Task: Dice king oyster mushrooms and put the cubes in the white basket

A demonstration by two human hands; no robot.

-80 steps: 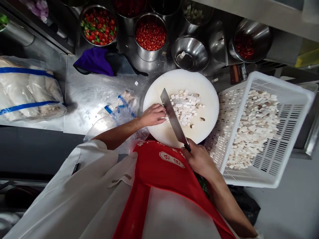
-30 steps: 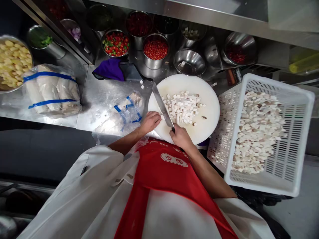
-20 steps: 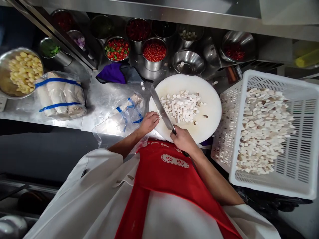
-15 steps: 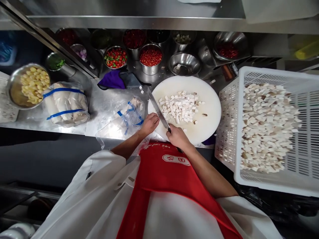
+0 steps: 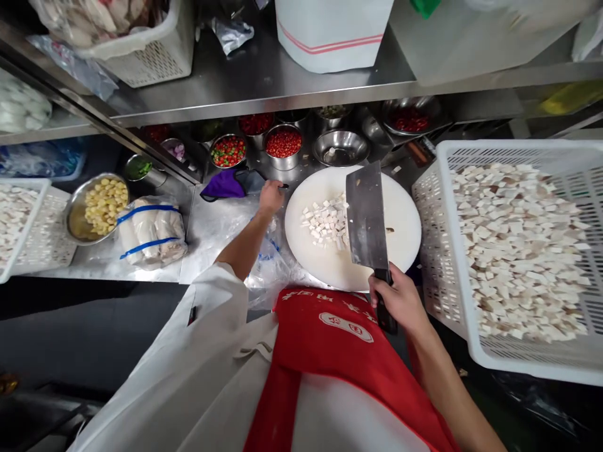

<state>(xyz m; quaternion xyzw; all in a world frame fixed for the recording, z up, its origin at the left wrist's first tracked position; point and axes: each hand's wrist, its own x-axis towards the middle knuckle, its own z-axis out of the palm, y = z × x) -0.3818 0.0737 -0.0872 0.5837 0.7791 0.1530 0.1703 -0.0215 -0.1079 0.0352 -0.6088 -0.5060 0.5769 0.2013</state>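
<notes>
My right hand [image 5: 400, 295] grips the black handle of a cleaver [image 5: 367, 216]. Its broad blade is turned flat to view over the round white cutting board [image 5: 325, 270], hiding part of what lies there. Small white mushroom-like cubes [image 5: 325, 221] are heaped left of the blade. Beyond the board's left edge, my left hand [image 5: 272, 198] reaches to the steel counter beside a purple and grey face mask [image 5: 226, 186]. Its fingers are curled in; a small dark tip shows past them, and what they hold is hidden. Crumpled clear plastic bags [image 5: 268, 263] lie below the left forearm.
A white basket [image 5: 445, 251] full of cut pieces stands at right. Steel bowls of chopped red peppers [image 5: 283, 143] line the back under a steel shelf [image 5: 254, 100]. At left are a bagged bundle [image 5: 153, 232] and a bowl of yellow pieces [image 5: 101, 204].
My left hand has moved from the board's near edge forward to the mask. My right hand has shifted right, and the cleaver has turned from edge-on to broadside. The view has tilted up.
</notes>
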